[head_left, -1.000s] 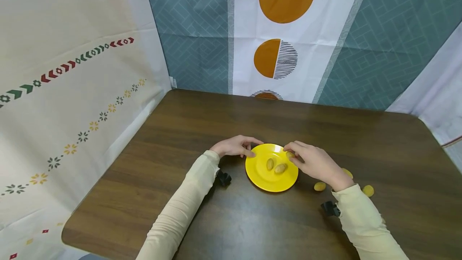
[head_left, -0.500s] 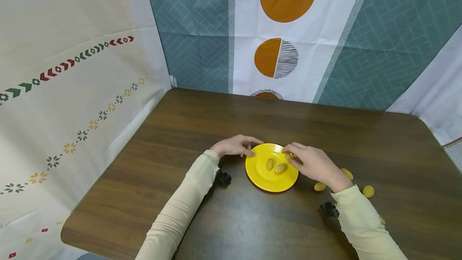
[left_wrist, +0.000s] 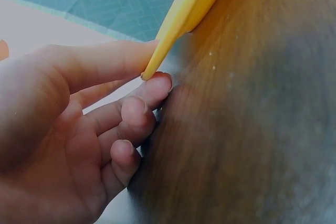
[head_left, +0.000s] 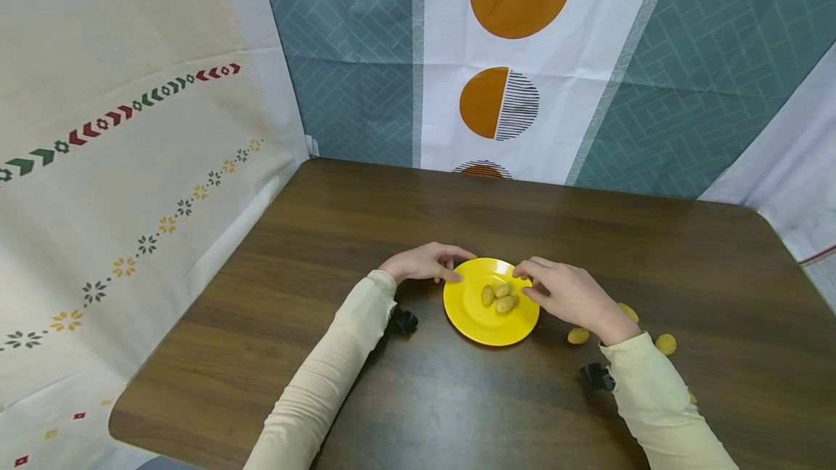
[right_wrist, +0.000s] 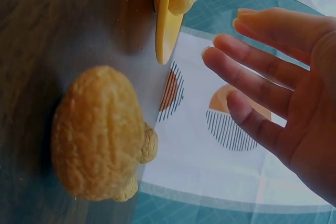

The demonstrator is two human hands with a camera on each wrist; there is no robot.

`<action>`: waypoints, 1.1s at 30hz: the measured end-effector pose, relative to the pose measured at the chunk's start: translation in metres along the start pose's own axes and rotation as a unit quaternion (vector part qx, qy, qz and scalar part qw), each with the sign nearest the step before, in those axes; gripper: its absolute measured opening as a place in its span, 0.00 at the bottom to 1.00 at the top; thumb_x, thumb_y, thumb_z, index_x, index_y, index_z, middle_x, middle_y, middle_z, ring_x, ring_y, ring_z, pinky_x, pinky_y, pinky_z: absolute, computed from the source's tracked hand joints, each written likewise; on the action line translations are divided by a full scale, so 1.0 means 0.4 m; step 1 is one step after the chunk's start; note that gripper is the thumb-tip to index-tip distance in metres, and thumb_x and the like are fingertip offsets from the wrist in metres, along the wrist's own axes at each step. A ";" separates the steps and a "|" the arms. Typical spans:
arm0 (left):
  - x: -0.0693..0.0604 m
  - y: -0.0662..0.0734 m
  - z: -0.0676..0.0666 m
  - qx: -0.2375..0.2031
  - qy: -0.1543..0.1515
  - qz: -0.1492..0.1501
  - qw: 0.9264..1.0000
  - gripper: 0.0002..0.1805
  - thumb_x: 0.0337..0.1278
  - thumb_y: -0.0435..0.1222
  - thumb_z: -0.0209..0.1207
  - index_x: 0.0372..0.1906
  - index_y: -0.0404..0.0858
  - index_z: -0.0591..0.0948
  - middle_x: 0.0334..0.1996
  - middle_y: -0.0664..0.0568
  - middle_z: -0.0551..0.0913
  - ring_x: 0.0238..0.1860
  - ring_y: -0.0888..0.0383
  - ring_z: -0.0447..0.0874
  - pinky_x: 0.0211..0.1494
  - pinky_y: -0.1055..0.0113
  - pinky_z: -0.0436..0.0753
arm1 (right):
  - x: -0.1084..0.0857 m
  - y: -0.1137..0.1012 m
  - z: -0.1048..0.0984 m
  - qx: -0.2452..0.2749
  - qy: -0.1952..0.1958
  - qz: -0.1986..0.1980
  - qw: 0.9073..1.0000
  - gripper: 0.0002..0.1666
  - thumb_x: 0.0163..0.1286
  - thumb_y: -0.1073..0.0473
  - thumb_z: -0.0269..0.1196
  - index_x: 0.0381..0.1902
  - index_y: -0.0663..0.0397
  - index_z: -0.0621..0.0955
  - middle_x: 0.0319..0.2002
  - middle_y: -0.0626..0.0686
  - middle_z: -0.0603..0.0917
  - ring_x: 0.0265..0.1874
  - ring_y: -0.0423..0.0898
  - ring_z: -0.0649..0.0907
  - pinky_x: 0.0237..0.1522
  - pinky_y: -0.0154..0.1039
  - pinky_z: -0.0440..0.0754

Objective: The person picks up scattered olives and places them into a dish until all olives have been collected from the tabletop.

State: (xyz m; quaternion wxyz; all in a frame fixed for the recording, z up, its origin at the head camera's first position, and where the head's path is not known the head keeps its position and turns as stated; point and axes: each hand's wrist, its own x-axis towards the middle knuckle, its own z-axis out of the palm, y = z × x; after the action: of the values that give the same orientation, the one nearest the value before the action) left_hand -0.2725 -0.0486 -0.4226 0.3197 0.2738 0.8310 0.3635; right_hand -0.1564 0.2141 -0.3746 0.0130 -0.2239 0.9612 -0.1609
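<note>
A yellow plate (head_left: pixel 480 323) lies on the table with three wrinkled, yellow-brown oval nuts, which look like walnuts (head_left: pixel 506 304), close together on it. My left hand (head_left: pixel 426 265) pinches the plate's left rim, thumb above and fingertips below, as the left wrist view shows at the rim (left_wrist: pixel 167 40). Over the plate's right edge hovers my right hand (head_left: pixel 575 297), its fingers loosely bent and apart from the thumb, holding nothing. In the right wrist view one large-looking walnut (right_wrist: pixel 100 135) rests on the table below that hand, with others partly hidden behind it.
More walnuts lie on the table to the right of the plate, one near the right wrist (head_left: pixel 578 336) and one farther right (head_left: pixel 666 344). The sleeve hides part of another. Patterned cloths (head_left: pixel 366 71) hang behind and beside the brown table (head_left: pixel 326 238).
The walnut that my right hand held over the plate's right side now lies on the plate beside the other two. The right hand has let go; the left hand keeps its place.
</note>
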 end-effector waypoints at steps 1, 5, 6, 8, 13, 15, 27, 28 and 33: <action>-0.001 0.000 0.000 -0.001 0.000 0.000 1.000 0.28 0.61 0.42 0.62 0.67 0.56 0.72 0.29 0.52 0.75 0.26 0.58 0.71 0.34 0.70 0.75 | 0.000 0.001 -0.002 0.000 -0.003 0.000 1.000 0.19 0.60 0.63 0.69 0.50 0.51 0.80 0.45 0.51 0.85 0.36 0.45 0.81 0.35 0.39 0.84; -0.001 0.001 0.000 -0.002 0.001 0.003 1.000 0.28 0.61 0.42 0.61 0.67 0.55 0.72 0.29 0.52 0.75 0.26 0.58 0.71 0.34 0.70 0.75 | -0.005 0.013 -0.010 0.002 -0.024 0.005 1.000 0.16 0.61 0.61 0.68 0.48 0.51 0.81 0.43 0.50 0.84 0.35 0.44 0.81 0.35 0.38 0.83; -0.001 0.001 0.000 -0.002 0.000 0.003 1.000 0.28 0.61 0.42 0.62 0.67 0.55 0.73 0.29 0.52 0.75 0.26 0.58 0.71 0.34 0.70 0.74 | -0.006 0.017 -0.011 0.002 -0.029 0.008 1.000 0.15 0.62 0.61 0.68 0.47 0.51 0.81 0.42 0.50 0.84 0.35 0.44 0.81 0.34 0.38 0.83; -0.001 0.001 0.000 0.000 -0.002 0.004 1.000 0.28 0.61 0.42 0.61 0.67 0.55 0.72 0.29 0.52 0.75 0.26 0.58 0.71 0.34 0.70 0.74 | -0.009 0.027 -0.015 0.000 -0.033 0.014 0.999 0.14 0.62 0.60 0.68 0.46 0.50 0.81 0.42 0.49 0.84 0.35 0.43 0.80 0.34 0.38 0.83; -0.001 -0.001 -0.002 0.000 -0.004 0.002 1.000 0.28 0.61 0.42 0.61 0.67 0.55 0.72 0.29 0.52 0.74 0.25 0.58 0.70 0.35 0.70 0.74 | -0.016 0.055 -0.028 -0.015 -0.018 0.022 0.999 0.15 0.63 0.61 0.67 0.47 0.52 0.80 0.40 0.50 0.84 0.30 0.41 0.79 0.31 0.38 0.81; -0.002 0.000 -0.004 -0.002 -0.003 0.005 1.000 0.28 0.61 0.42 0.61 0.67 0.55 0.72 0.28 0.52 0.73 0.24 0.58 0.70 0.35 0.69 0.75 | -0.020 0.066 -0.036 -0.020 -0.014 0.029 0.999 0.17 0.63 0.61 0.67 0.49 0.54 0.79 0.39 0.52 0.84 0.26 0.40 0.78 0.29 0.38 0.79; -0.003 0.001 -0.004 -0.014 -0.005 0.007 1.000 0.29 0.61 0.41 0.62 0.67 0.54 0.72 0.29 0.51 0.74 0.24 0.58 0.69 0.33 0.70 0.74 | -0.057 0.143 -0.077 -0.022 -0.084 0.087 0.992 0.29 0.62 0.56 0.67 0.59 0.59 0.73 0.50 0.64 0.80 0.46 0.60 0.82 0.40 0.54 0.81; -0.002 0.001 -0.003 -0.013 -0.005 0.006 1.000 0.29 0.61 0.41 0.62 0.67 0.54 0.72 0.29 0.51 0.74 0.24 0.58 0.69 0.33 0.70 0.74 | -0.059 0.149 -0.079 -0.018 -0.098 0.092 0.991 0.30 0.62 0.55 0.68 0.59 0.60 0.73 0.51 0.65 0.80 0.47 0.61 0.81 0.41 0.55 0.81; 0.000 0.001 -0.001 -0.012 -0.005 0.005 1.000 0.29 0.61 0.40 0.62 0.67 0.53 0.72 0.29 0.51 0.74 0.25 0.58 0.69 0.33 0.71 0.74 | -0.074 0.176 -0.086 0.004 -0.147 0.102 0.984 0.33 0.62 0.56 0.67 0.61 0.64 0.70 0.54 0.70 0.76 0.51 0.66 0.79 0.45 0.56 0.80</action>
State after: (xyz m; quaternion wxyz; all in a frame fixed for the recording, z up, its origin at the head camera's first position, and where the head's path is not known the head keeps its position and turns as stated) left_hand -0.2726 -0.0487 -0.4222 0.3255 0.2755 0.8237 0.3737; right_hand -0.1631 0.2971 -0.3658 0.1711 -0.1454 0.9660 -0.1283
